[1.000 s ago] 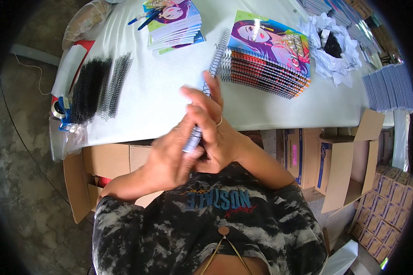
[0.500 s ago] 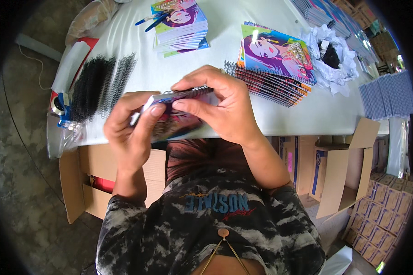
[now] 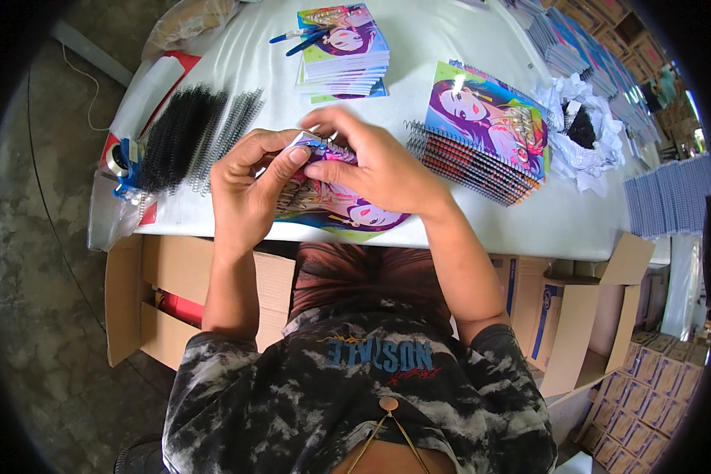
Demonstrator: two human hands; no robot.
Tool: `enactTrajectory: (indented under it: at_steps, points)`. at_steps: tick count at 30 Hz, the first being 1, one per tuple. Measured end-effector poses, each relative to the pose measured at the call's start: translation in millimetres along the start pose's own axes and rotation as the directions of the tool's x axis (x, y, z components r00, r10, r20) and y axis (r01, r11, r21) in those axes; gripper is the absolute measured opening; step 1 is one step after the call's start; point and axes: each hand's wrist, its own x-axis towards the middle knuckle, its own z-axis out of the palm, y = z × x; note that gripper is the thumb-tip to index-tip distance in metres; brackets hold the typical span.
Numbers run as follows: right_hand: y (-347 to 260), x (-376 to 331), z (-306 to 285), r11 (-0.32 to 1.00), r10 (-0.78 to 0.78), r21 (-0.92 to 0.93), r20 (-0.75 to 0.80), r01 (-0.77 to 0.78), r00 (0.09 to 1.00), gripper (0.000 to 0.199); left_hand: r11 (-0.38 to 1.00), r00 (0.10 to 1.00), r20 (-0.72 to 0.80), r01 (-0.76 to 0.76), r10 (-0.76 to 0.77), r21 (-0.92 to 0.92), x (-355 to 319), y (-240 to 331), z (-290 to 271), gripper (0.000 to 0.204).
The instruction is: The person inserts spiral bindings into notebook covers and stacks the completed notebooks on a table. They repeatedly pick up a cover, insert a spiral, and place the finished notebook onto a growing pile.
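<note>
A notebook (image 3: 354, 207) with a colourful illustrated cover is held near the table's front edge, its coil-bound edge tilted up. My left hand (image 3: 253, 178) grips its left corner, thumb on the cover and fingers behind. Along the binding, my right hand (image 3: 371, 162) has its thumb and fingers closed around the edge, partly hiding the coil. To the left lie many loose black spiral coils (image 3: 183, 138). A stack of spiral-bound notebooks (image 3: 490, 118) rests to the right, and a stack of notebooks without visible coils (image 3: 344, 59) lies farther back with blue pens (image 3: 302, 39) on top.
A crumpled white wrapping (image 3: 581, 158) with black material inside sits at the right. A blue tape dispenser (image 3: 124, 166) stands at the left edge. Open cardboard boxes (image 3: 174, 265) are below the table on both sides, and more notebook stacks (image 3: 667, 193) line the far right.
The notebook has tipped so its illustrated cover shows more fully. Both hands still hold it, and the right fingers have shifted along the coil. The whole view has shifted slightly.
</note>
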Motion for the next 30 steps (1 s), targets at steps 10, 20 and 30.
enactTrajectory:
  at_steps: [10, 20, 30]
  points:
    - [-27, -17, -2, 0.965, 0.247, -0.109, 0.091, -0.237, 0.965, 0.03, 0.999, 0.993, 0.114, 0.008, -0.004, -0.033, -5, 4, -5, 0.012]
    - [-34, -39, 1, 0.972, 0.23, 0.092, -0.157, -0.218, 0.96, 0.018, 0.982, 0.979, 0.169, 0.135, -0.111, -0.134, -7, 14, 4, 0.013]
    - [-41, -54, 8, 0.981, 0.133, -0.09, -0.323, -0.17, 0.937, 0.018, 0.923, 0.858, 0.498, 0.285, -0.125, -0.26, 11, 10, -2, 0.015]
